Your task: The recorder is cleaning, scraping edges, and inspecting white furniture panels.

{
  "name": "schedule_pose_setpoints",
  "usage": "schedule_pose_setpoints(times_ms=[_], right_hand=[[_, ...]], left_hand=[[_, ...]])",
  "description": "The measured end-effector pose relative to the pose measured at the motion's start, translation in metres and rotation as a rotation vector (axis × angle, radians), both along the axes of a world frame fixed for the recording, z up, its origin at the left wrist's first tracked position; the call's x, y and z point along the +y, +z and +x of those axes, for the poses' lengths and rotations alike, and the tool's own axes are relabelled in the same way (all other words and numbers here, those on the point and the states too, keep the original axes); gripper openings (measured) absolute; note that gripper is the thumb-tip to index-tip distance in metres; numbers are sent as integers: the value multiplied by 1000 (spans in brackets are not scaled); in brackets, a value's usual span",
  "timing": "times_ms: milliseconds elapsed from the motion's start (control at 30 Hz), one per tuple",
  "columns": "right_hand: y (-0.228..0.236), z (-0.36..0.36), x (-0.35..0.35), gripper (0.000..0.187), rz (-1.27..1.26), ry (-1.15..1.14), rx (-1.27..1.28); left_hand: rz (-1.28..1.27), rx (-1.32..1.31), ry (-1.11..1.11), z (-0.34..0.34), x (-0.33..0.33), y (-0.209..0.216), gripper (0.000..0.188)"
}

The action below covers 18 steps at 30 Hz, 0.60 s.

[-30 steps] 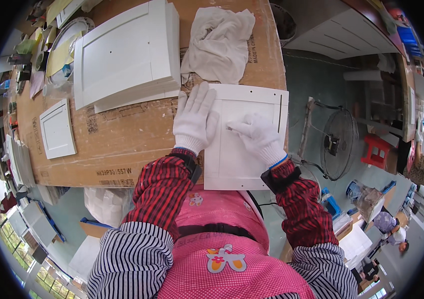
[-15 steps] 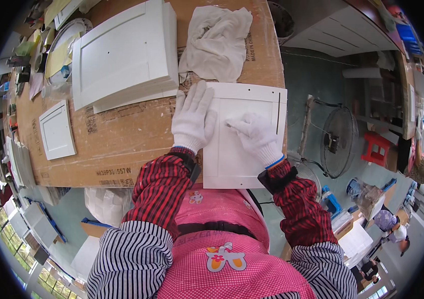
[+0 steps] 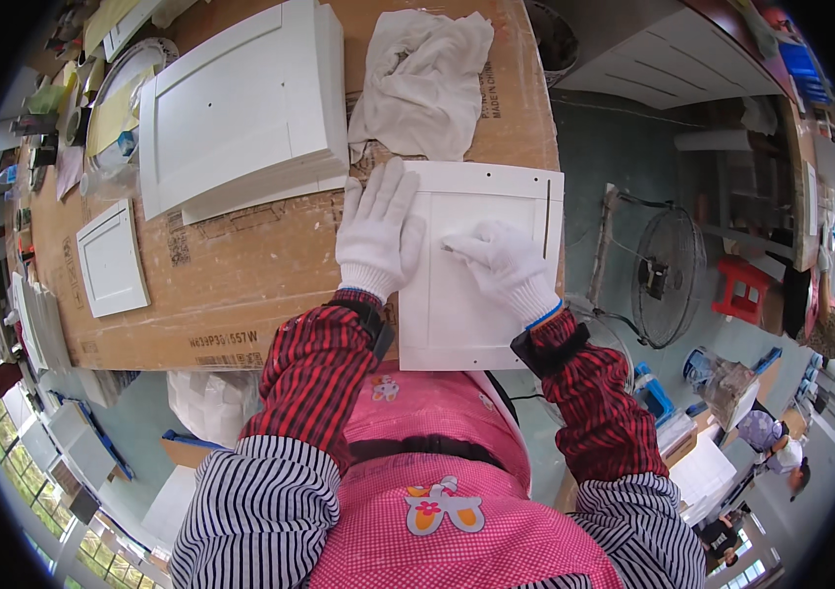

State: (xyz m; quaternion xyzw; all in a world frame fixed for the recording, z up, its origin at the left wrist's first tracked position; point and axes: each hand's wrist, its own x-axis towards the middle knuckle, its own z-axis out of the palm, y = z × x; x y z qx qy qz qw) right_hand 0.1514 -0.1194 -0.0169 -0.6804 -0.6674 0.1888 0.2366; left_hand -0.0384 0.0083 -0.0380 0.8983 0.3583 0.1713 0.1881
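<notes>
A white framed panel with a slot and small holes lies flat at the table's right edge in front of me. My left hand, in a white knit glove, rests with its fingers stretched over the panel's left edge. On the panel's recessed middle is my right hand, gloved too, its fingers pinched together. A small greyish tip shows at those fingers; what it belongs to is too small to make out. Beyond my left hand lies a crumpled white cloth.
A stack of white panels stands at the far left on the cardboard-covered table. A smaller white panel lies left of it. Right of the table are a floor fan and a red stool. Other people are far right.
The whole view has shifted very slightly. Both hands keep nearly the same places on the panel, the left flat and the right pinched.
</notes>
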Motion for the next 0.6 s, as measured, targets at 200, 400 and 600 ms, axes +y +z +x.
schedule_pose_setpoints(times_ms=[200, 400, 600], right_hand=[[3, -6, 6, 33, -104, -18, -24], [0, -9, -4, 17, -283, -246, 69], [64, 4, -58, 27, -314, -825, 894]], left_hand=[[23, 9, -2, -3, 2, -3, 56], [29, 7, -20, 3, 1, -4, 57], [168, 118, -136, 6, 15, -4, 59]])
